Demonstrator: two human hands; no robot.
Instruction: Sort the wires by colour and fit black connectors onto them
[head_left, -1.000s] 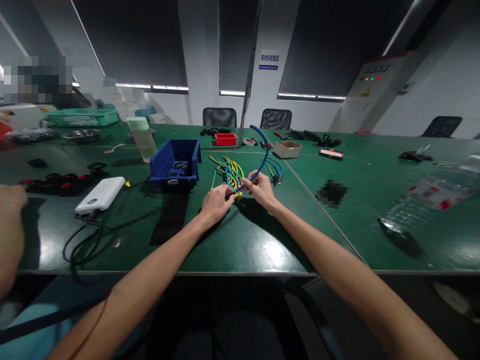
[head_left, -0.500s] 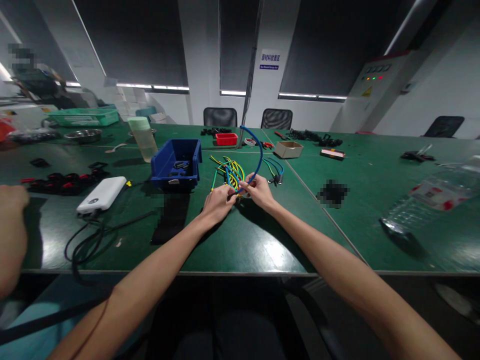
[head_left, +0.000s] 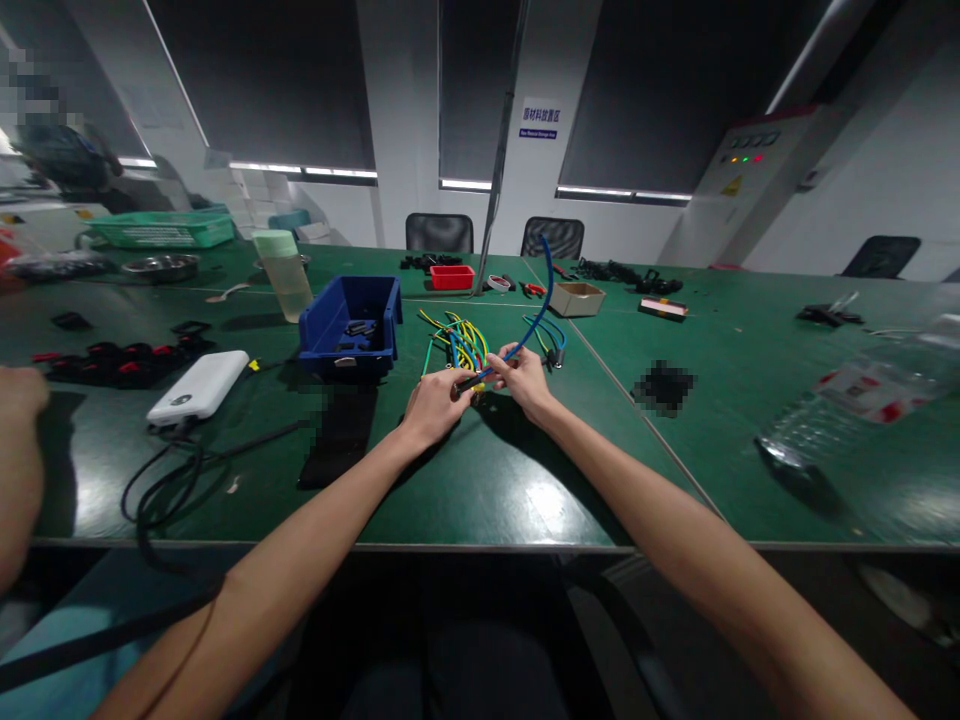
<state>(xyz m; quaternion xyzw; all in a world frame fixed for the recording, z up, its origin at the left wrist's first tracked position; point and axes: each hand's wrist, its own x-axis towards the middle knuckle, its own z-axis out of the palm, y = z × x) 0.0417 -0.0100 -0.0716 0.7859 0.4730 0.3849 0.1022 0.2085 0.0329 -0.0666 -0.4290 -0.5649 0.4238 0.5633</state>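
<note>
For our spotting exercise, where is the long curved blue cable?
The cable is near the head view's centre, held by left hand and right hand, rising right of the curved yellow wires.

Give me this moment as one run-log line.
right hand: pinching blue cable | left hand: gripping its dark end | beyond hands: yellow wires | left of wires: blue bin, dark parts inside

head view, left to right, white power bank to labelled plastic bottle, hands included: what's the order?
White power bank, green-capped bottle, blue bin, left hand, right hand, cardboard box, labelled plastic bottle.
</note>
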